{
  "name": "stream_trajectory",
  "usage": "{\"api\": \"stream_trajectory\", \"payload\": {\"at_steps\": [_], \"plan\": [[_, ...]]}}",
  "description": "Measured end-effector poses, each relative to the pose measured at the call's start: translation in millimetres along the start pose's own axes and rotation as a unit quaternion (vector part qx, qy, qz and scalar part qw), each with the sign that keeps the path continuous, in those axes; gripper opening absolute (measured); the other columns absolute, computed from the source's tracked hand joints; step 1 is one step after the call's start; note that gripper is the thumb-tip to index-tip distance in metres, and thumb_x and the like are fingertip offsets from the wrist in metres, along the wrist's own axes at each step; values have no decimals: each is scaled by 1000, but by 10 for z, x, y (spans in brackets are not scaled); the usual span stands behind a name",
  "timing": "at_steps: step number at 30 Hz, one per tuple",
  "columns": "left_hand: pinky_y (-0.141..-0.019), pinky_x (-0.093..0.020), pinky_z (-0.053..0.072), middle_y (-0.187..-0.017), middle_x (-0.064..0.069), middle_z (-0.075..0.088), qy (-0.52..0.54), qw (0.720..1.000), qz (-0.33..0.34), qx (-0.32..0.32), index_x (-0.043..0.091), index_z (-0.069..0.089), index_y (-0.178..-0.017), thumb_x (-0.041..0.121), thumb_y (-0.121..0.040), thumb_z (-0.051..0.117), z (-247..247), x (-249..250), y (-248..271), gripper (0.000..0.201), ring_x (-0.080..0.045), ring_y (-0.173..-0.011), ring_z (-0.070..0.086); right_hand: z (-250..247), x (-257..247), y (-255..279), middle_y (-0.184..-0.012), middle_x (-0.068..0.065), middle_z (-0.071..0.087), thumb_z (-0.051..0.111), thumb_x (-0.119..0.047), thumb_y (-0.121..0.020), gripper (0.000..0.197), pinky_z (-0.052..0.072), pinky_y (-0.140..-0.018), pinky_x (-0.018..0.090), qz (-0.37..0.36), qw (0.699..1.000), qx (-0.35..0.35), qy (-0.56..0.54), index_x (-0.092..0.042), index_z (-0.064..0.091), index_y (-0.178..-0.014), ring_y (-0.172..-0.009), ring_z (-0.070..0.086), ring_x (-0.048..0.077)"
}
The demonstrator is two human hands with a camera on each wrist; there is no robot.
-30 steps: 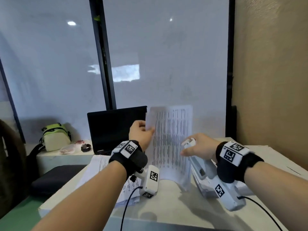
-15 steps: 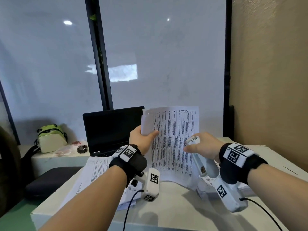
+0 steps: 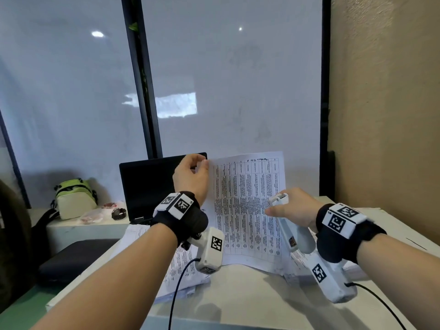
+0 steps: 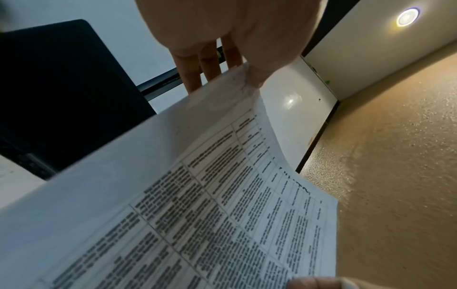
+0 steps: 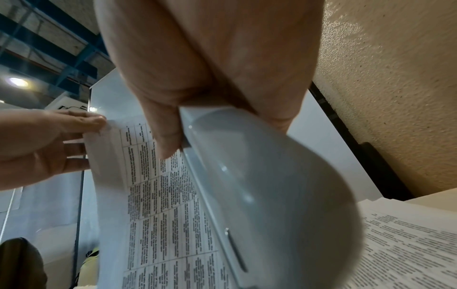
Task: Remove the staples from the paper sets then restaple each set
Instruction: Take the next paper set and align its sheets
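We hold a white printed paper set with ruled tables (image 3: 247,206) upright above the pale table (image 3: 250,301), its lower edge drooping toward the tabletop. Our left hand (image 3: 190,177) pinches the set's top left corner, thumb on the printed face and fingers (image 4: 195,76) behind the sheets. Our right hand (image 3: 295,208) is curled around a white plastic stapler (image 3: 292,232), whose nose points up just in front of the set's right-hand part; we cannot tell whether it touches the paper. In the right wrist view the stapler's rounded grey-white body (image 5: 267,185) fills the middle, with the paper set behind it.

More printed sheets (image 3: 183,270) lie flat on the table under our left wrist, and another pile (image 5: 405,244) lies under the right. A black open laptop (image 3: 147,186) stands behind the paper set. Farther left, a green and cream bag (image 3: 75,198) rests on a low white ledge (image 3: 81,227).
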State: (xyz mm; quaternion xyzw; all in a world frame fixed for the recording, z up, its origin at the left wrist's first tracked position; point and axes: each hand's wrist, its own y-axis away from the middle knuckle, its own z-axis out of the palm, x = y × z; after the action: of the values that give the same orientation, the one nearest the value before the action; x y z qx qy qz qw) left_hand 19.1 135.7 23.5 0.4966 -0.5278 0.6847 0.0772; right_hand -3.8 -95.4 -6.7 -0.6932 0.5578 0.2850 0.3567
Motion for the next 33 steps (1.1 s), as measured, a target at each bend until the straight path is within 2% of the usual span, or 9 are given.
{"api": "stream_trajectory", "payload": {"at_steps": [6, 9, 13, 16, 20, 24, 27, 30, 33], "plan": [[-78, -29, 52, -85, 6, 65, -73, 997, 12, -28, 24, 66, -84, 21, -89, 67, -144, -20, -45, 5, -13, -81, 62, -12, 3, 27, -64, 0, 55, 77, -21, -80, 20, 40, -52, 22, -2, 1000, -2, -8, -13, 59, -76, -55, 50, 12], [-76, -26, 50, -76, 6, 66, -48, 999, -5, 0, 29, 64, -68, 15, -86, 69, -199, -20, -74, 23, -11, -75, 61, -23, 15, 32, -60, -2, 53, 77, -19, -80, 22, 38, -49, 20, -7, 1000, 2, -13, -13, 57, -73, -51, 48, 10], [-71, -25, 51, -72, 4, 67, 1, 1000, -20, 13, 25, 67, -67, 12, -82, 73, -217, -24, -65, 21, -8, -68, 61, -29, 61, 0, -62, 0, 53, 78, -19, -79, 22, 38, -53, 23, 3, 999, 13, -31, -13, 57, -74, -54, 48, 13], [-70, -20, 49, -82, 3, 68, 12, 999, 30, -38, 26, 67, -66, 6, -81, 74, -206, -60, -10, 26, -8, -74, 63, -36, 131, -18, -66, 3, 56, 79, -22, -77, 22, 39, -56, 25, 19, 999, 24, -44, -12, 60, -78, -59, 51, 16], [-89, -28, 48, -97, 9, 63, 10, 991, 44, -128, 20, 70, -63, 2, -77, 77, -226, -125, 41, 24, -13, -94, 63, -47, 219, -31, -68, 4, 57, 80, -20, -77, 22, 41, -57, 25, 30, 997, 47, -60, -9, 62, -82, -60, 51, 17], [-95, -33, 43, -93, 4, 68, -1, 982, 4, -188, 13, 70, -64, 1, -76, 77, -271, -126, 53, 18, -11, -91, 64, -72, 265, -40, -64, 4, 55, 78, -17, -78, 20, 39, -54, 24, 40, 996, 55, -66, -8, 61, -80, -55, 50, 15], [-85, -37, 52, -82, -7, 70, 54, 975, -46, -211, 9, 61, -67, -1, -84, 69, -281, -125, 58, 21, -18, -79, 65, -89, 293, -42, -74, 3, 59, 79, -20, -78, 23, 41, -59, 26, 35, 995, 62, -73, -8, 63, -90, -64, 54, 16], [-79, -42, 57, -85, -12, 64, 105, 971, -119, -179, 9, 54, -76, 5, -92, 60, -258, -161, 26, 17, -27, -83, 65, -102, 313, -36, -82, 3, 61, 79, -24, -78, 25, 42, -65, 28, 30, 994, 67, -76, -13, 63, -93, -73, 57, 16], [-74, -45, 58, -94, -16, 61, 102, 976, -151, -116, 12, 55, -80, 12, -94, 57, -208, -196, -16, 14, -31, -86, 63, -111, 323, -38, -76, 5, 62, 81, -25, -76, 23, 43, -64, 27, 16, 995, 50, -80, -13, 66, -89, -66, 56, 17]]}}
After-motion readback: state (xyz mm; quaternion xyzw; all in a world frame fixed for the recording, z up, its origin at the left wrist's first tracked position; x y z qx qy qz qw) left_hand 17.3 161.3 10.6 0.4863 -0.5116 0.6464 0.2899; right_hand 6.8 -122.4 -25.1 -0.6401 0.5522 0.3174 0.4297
